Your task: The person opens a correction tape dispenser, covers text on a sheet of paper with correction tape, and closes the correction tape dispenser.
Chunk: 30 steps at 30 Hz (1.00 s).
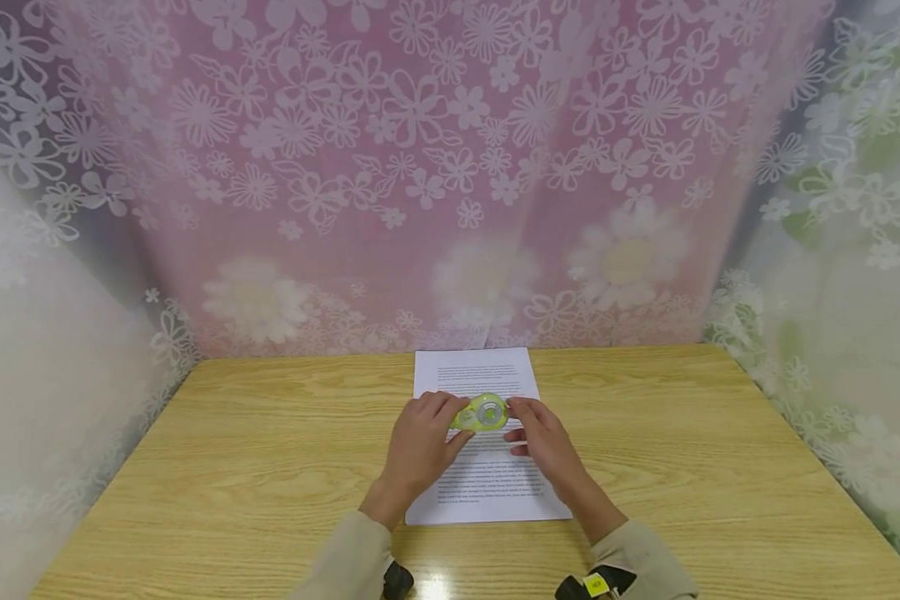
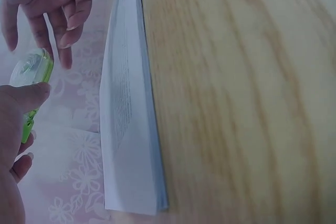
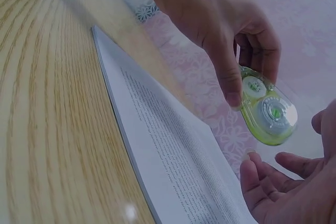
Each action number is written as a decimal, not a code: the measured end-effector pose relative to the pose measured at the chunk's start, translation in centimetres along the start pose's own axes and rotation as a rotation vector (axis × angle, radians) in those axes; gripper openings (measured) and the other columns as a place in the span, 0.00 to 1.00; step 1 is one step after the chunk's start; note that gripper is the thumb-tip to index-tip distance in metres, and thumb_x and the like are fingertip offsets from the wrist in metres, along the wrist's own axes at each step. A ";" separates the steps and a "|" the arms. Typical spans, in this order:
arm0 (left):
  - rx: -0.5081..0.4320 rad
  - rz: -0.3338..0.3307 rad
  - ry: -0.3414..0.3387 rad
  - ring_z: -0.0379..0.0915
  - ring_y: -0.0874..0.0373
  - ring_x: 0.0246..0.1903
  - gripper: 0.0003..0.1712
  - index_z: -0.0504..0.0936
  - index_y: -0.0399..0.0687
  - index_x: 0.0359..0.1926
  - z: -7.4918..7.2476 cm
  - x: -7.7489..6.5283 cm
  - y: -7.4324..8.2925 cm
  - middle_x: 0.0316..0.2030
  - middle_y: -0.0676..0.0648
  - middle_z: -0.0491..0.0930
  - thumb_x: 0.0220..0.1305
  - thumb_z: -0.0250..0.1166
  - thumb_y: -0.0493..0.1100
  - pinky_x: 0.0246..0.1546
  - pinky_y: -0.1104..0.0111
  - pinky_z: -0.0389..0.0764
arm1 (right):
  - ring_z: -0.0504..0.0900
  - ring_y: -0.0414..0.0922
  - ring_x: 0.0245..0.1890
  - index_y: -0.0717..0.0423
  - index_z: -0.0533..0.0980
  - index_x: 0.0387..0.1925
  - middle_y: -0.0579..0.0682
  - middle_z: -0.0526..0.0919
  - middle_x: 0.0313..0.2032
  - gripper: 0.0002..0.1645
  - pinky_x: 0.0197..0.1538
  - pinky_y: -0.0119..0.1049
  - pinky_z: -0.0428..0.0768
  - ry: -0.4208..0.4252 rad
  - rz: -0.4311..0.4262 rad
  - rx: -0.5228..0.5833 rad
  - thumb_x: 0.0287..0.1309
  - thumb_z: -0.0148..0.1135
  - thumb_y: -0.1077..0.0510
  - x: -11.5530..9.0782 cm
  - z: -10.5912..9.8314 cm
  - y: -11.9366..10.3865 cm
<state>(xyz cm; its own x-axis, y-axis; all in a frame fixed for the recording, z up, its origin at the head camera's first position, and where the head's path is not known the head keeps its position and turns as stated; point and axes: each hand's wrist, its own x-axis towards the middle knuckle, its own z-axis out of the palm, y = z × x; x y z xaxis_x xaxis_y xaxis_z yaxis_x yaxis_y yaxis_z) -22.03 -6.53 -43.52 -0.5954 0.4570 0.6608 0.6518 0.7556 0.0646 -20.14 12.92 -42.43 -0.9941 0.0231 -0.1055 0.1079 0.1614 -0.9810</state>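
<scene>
A green correction tape dispenser with clear sides and two round reels is held above the printed sheets. My left hand pinches its narrower end between thumb and fingers, as the right wrist view of the dispenser shows. Close to the wide end is my right hand, its fingers loosely bent. A gap shows between the right hand and the dispenser in the right wrist view; in the head view the index fingertip overlaps or nearly meets its end.
The sheets form a thin stack lying lengthwise on a wooden table. Behind the table hangs a pink flowered curtain. Pale flowered cloth also hangs at both sides. Dark bands are strapped at both wrists.
</scene>
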 end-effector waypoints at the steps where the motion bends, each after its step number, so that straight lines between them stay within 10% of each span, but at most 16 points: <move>1: 0.003 0.007 0.003 0.75 0.56 0.40 0.26 0.81 0.48 0.48 0.1 0.0 0.1 0.40 0.53 0.78 0.47 0.77 0.48 0.40 0.64 0.75 | 0.78 0.48 0.40 0.60 0.69 0.60 0.58 0.75 0.54 0.31 0.40 0.37 0.80 0.001 0.005 0.007 0.71 0.43 0.40 0.0 0.0 -0.1; 30: 0.014 0.108 0.013 0.74 0.59 0.42 0.26 0.80 0.50 0.46 0.6 0.3 1.7 0.39 0.54 0.78 0.44 0.79 0.44 0.42 0.67 0.75 | 0.70 0.43 0.23 0.58 0.66 0.39 0.53 0.70 0.29 0.31 0.24 0.32 0.72 -0.047 0.053 0.082 0.66 0.44 0.32 -0.1 1.3 0.3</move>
<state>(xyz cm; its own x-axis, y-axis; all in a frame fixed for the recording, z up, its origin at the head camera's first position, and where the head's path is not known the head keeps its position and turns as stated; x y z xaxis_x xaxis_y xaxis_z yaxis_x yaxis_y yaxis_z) -21.38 -4.82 -43.61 -0.5160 0.5302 0.6728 0.7050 0.7090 -0.0181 -20.02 11.65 -42.90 -0.9865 -0.0173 -0.1629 0.1610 0.0803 -0.9837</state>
